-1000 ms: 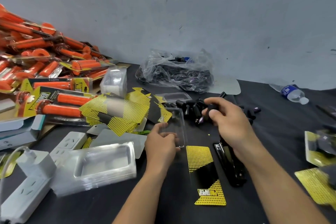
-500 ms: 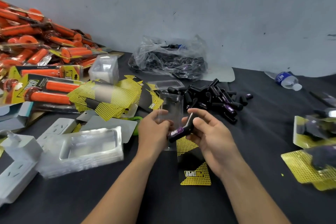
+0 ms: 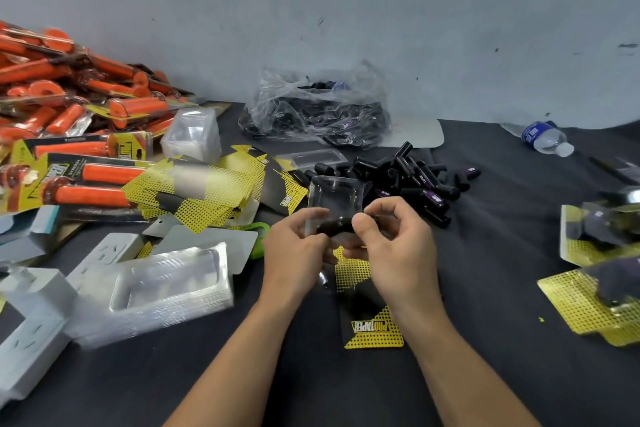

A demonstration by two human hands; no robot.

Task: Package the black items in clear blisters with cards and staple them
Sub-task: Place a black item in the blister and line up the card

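While my left hand curls round the near edge of the clear blister, thumb on top, my right hand pinches one end of a black item between thumb and forefinger, right at the blister's near end. Whether the item sits inside the pocket or just against it, I can't tell. Both hands are up off the counter, close together, almost touching. Straight below them lies a black-and-yellow card, flat on the counter, logo end toward me. Just beyond my hands there's the loose pile of black items, some with purple labels, and behind that a crumpled plastic bag against the wall. To my left, a stack of empty blisters and a fanned heap of yellow cards. Far left, the orange packaged grips pile up. On my right, blurred finished packs, and a water bottle lying down.
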